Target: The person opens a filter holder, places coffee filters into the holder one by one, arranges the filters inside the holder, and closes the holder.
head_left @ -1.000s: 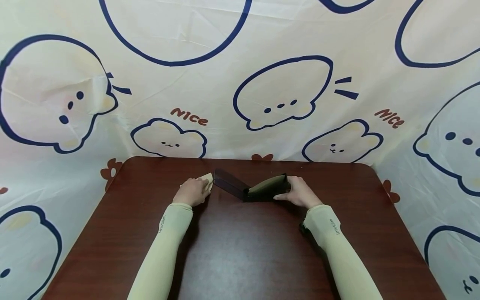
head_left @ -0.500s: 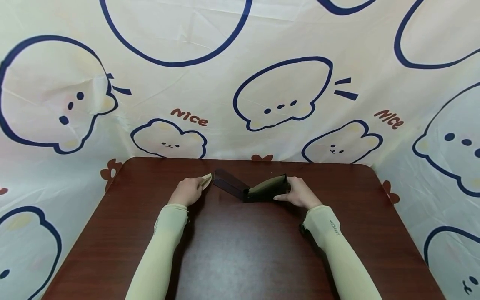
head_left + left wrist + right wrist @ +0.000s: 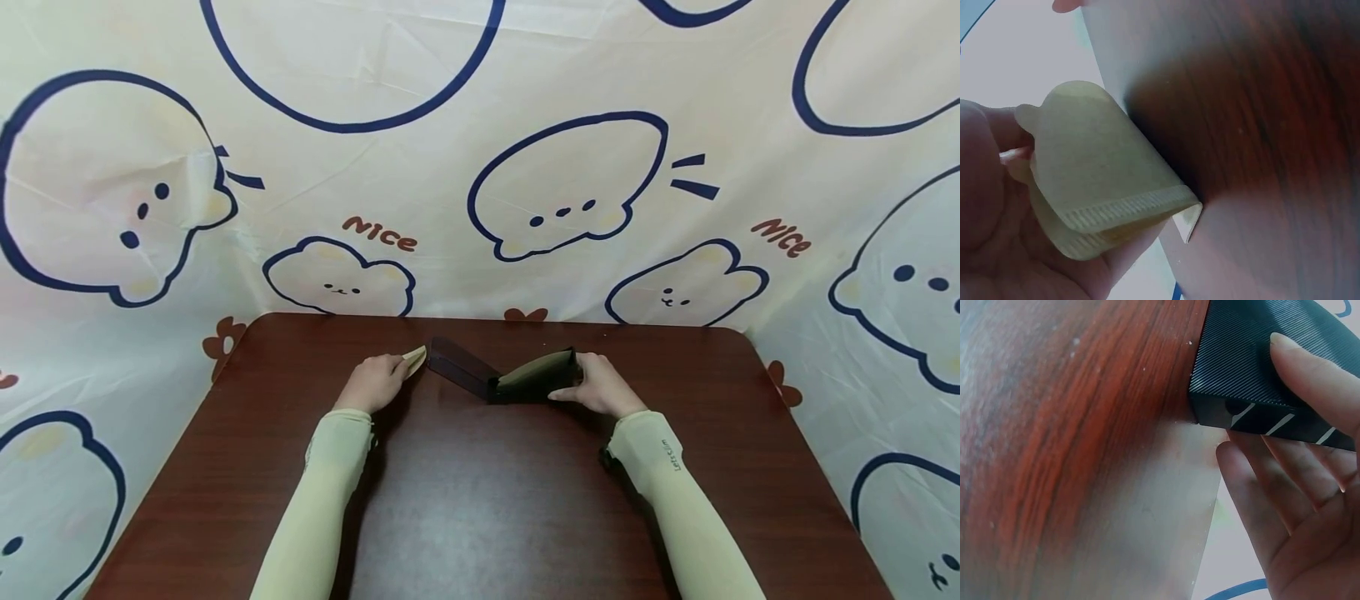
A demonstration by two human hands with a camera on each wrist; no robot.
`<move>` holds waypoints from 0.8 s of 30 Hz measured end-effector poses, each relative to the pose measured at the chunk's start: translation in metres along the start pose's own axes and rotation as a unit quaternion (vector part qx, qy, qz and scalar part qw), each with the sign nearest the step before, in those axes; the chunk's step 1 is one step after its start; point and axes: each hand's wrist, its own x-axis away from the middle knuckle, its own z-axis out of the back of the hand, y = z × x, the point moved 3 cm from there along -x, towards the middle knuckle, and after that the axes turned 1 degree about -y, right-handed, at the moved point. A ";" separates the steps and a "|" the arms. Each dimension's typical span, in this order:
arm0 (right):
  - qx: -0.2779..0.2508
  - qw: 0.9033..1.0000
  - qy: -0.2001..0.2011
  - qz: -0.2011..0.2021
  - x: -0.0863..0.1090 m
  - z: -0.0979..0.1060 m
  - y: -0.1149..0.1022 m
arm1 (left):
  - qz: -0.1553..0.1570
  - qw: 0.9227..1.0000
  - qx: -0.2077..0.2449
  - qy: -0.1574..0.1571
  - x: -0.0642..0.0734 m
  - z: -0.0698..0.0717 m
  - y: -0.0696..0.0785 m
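Note:
In the head view, my left hand (image 3: 369,385) pinches a folded tan paper coffee filter (image 3: 415,360) beside the left end of a dark open box (image 3: 459,367). The left wrist view shows the filter (image 3: 1094,150) close up, with a crimped seam and small tabs, its folded edge at the tabletop. Part of the thumb and fingers is hidden behind the paper. My right hand (image 3: 597,385) grips the box's right part (image 3: 536,377), which is tilted up. In the right wrist view, my thumb presses on the black ridged face (image 3: 1241,356) and my fingers lie underneath.
A dark reddish-brown wooden table (image 3: 480,500) with rounded far corners lies under both hands. Behind it and at both sides hangs a pale cloth (image 3: 435,175) printed with blue-outlined cartoon animals.
My left hand has drawn back slightly left and turned, and the filter now stands more edge-on to the head camera. The box and my right hand have stayed in place.

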 end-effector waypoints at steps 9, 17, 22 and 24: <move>-0.012 1.000 -0.003 0.015 0.001 0.000 0.000 | -0.024 0.999 0.022 -0.006 0.004 -0.002 0.000; -0.012 1.000 -0.005 0.014 0.001 0.000 0.000 | -0.016 1.000 0.024 0.000 0.005 -0.003 -0.004; -0.014 1.000 -0.005 0.005 0.001 0.001 0.000 | -0.004 1.000 0.021 0.001 0.006 -0.003 -0.007; -0.015 1.000 -0.005 0.003 0.001 0.001 0.000 | -0.003 1.000 0.022 0.000 0.007 -0.002 -0.007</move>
